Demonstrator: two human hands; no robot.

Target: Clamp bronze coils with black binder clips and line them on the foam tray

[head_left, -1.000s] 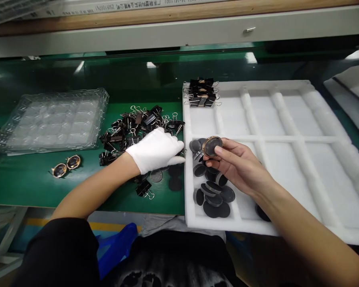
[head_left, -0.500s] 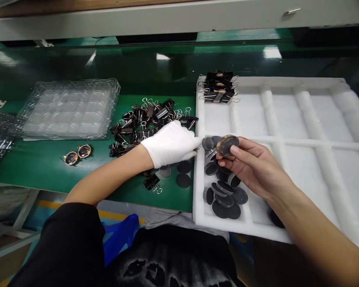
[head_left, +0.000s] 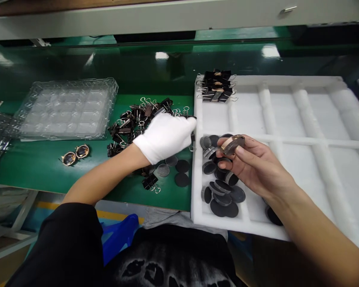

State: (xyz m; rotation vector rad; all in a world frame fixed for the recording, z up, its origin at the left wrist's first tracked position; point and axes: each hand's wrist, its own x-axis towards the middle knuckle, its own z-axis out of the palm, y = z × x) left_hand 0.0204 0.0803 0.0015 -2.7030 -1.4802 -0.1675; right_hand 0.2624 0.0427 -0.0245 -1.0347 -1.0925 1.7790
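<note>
My left hand (head_left: 169, 135), in a white glove, is closed beside the tray's left edge; a binder clip (head_left: 192, 140) shows partly at its fingertips. Bare, my right hand (head_left: 254, 161) pinches a round dark piece with a gold rim (head_left: 232, 145), tilted above the tray's front left compartment. Under and around it lie several dark discs (head_left: 224, 199). A pile of black binder clips (head_left: 125, 130) is on the green table behind and left of the glove. More clips (head_left: 217, 95) stand in a row at the tray's back left corner, gripping gold-edged pieces.
The white foam tray (head_left: 199, 217) has raised dividers. Clear plastic trays (head_left: 67, 107) are stacked on the left of the green table (head_left: 32, 163), with two gold-rimmed round pieces (head_left: 75, 154) in front. Loose discs (head_left: 182, 172) lie near the tray's left wall.
The gloved hand has drawn slightly left and up, and the clip at its fingertips shows more. In my right hand the gold-rimmed piece has tilted, showing more of its edge.
</note>
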